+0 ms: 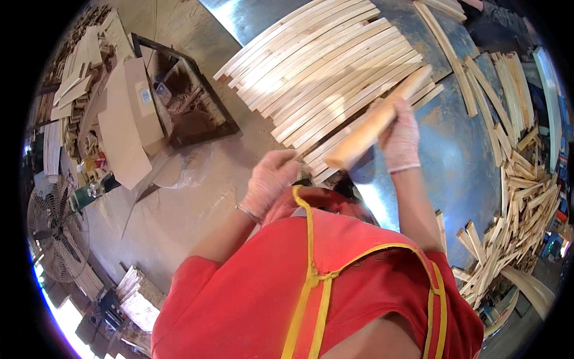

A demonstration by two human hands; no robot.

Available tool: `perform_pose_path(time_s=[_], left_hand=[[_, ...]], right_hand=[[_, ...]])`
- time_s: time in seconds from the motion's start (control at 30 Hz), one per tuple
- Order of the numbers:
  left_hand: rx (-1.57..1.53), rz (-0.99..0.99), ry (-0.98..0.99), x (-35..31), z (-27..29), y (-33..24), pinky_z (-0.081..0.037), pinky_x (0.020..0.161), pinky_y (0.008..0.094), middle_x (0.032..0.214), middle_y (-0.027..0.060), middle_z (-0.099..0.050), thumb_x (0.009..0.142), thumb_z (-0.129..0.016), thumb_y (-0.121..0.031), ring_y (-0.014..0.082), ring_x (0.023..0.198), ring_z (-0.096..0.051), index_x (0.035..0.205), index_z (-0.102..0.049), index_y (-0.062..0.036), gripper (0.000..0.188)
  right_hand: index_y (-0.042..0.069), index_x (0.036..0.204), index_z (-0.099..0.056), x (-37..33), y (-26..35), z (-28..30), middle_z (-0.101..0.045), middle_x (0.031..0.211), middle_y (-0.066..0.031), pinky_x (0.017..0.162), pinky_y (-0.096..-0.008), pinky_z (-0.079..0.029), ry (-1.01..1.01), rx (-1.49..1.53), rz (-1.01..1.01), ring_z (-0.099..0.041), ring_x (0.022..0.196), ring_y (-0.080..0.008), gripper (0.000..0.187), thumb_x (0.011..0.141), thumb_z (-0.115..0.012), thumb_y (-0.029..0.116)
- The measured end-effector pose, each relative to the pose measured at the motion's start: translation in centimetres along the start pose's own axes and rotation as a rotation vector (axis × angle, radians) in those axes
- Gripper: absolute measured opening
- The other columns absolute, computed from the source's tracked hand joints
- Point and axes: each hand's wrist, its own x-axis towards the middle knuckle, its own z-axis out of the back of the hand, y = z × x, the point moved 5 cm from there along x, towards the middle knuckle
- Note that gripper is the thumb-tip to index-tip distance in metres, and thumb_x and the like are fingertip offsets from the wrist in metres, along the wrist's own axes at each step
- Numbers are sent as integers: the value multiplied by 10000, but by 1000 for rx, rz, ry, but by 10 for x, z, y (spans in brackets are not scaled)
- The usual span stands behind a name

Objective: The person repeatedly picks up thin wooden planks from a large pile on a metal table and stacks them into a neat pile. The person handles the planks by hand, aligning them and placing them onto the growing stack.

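In a pale work glove, my right hand (399, 136) is closed around a light wooden slat (379, 122). The slat is raised above the metal table and tilted, its near end toward my body. My left hand (274, 180), also gloved, is beside the near ends of the laid-out slats at the table's left edge. Its fingers are blurred, and I cannot make out whether they grip anything. Under and beyond the held piece, a row of wooden slats (326, 66) lies side by side across the table, their ends uneven.
The blue-grey metal table (454, 149) extends to the right, with long strips (448, 57) on it. A heap of wood offcuts (517, 197) lies at the right. To the left are a dark-framed bin (191, 99), a cardboard sheet (125, 119) and a floor fan (57, 230).
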Motion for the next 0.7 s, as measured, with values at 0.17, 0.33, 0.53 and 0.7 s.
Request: perform_pose_path(time_s=[0.17, 0.33, 0.53, 0.7], left_hand=[[-553, 253, -68, 53, 8, 100, -519, 854, 357, 982, -23, -690, 1007, -758, -405, 177, 924, -646, 1205, -742, -127, 343], [-486, 161, -201, 49, -9, 49, -487, 948, 375, 1036, -2, -707, 1005, -736, -476, 156, 1001, -629, 1252, -734, -107, 444], [-370, 48, 404, 47, 27, -65, -553, 965, 366, 1283, 113, -718, 999, -729, -573, 189, 1111, -675, 1439, -630, 43, 763], [396, 25, 469, 94, -36, -131, -583, 845, 317, 1223, 126, -686, 949, -771, -286, 168, 1003, -672, 1674, -343, 39, 902]], right_hand=[[-19, 1229, -576, -25, 20, 74, -659, 969, -138, 777, -412, -606, -31, -62, 27, -675, 826, -289, 326, 950, -642, 137], [36, 1485, -451, -22, -29, 138, -606, 996, -100, 755, -393, -588, -130, -136, -20, -637, 823, -253, 618, 885, -596, -11], [-4, 1606, -401, 1, -70, 86, -696, 1289, -168, 959, -374, -553, -182, -830, -161, -673, 1108, -269, 843, 840, -723, 132], [-10, 1590, -451, -14, -56, 69, -709, 1236, -159, 892, -367, -564, -120, -542, -177, -686, 1039, -252, 838, 822, -735, 170]])
